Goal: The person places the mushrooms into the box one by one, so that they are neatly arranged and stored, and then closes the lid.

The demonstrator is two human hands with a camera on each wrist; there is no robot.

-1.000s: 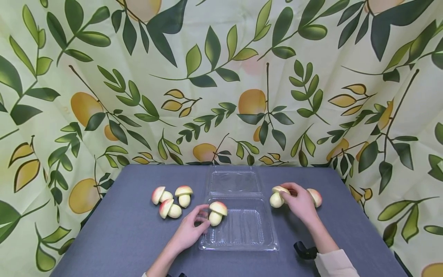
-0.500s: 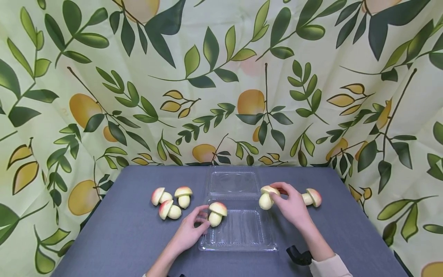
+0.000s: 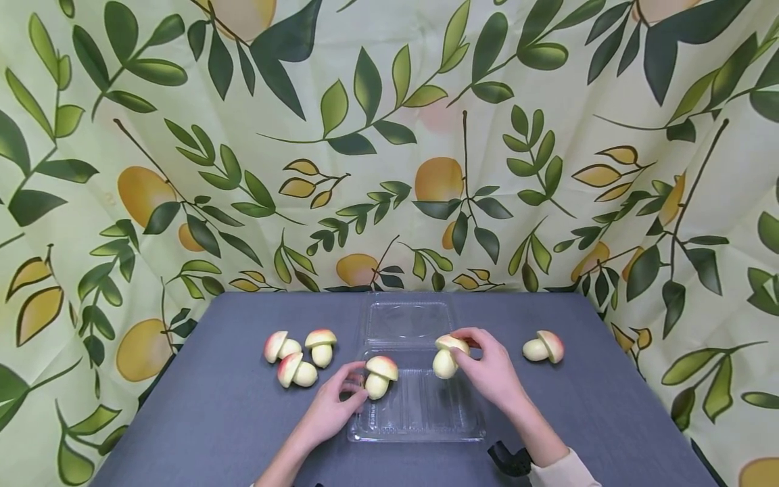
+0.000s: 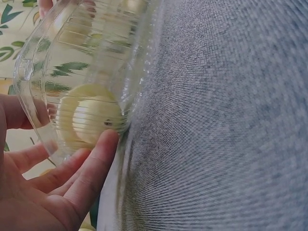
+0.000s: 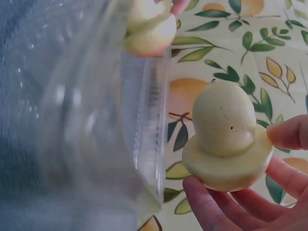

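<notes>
Cream sleeve [image 3: 562, 475] fabric shows nearest at the right, a black wrist mount [image 3: 510, 460] beside it above the blue-grey tabletop [image 3: 237, 426]. Ahead stands the clear plastic container [image 3: 420, 435]. The left hand [image 3: 331, 409] touches its left wall, fingers relaxed and loosely parted; just across that plastic, inside the base, sits a red-tinged model mushroom [image 3: 377, 386]. The right hand [image 3: 490, 372] pinches a second model mushroom [image 3: 445, 365] by the cap, thumb on one side and fingers on the other, the stem free below the grip, over the right half of the base and apart from its walls. Farther back, three model mushrooms [image 3: 304, 375] lie in a cluster left of the container, and a lone model mushroom [image 3: 535, 350] lies tipped over, well to the right of the right hand. The container's lid [image 3: 409, 321] lies folded back behind the base; a leaf-and-fruit printed cloth [image 3: 389, 226] hangs beyond.
</notes>
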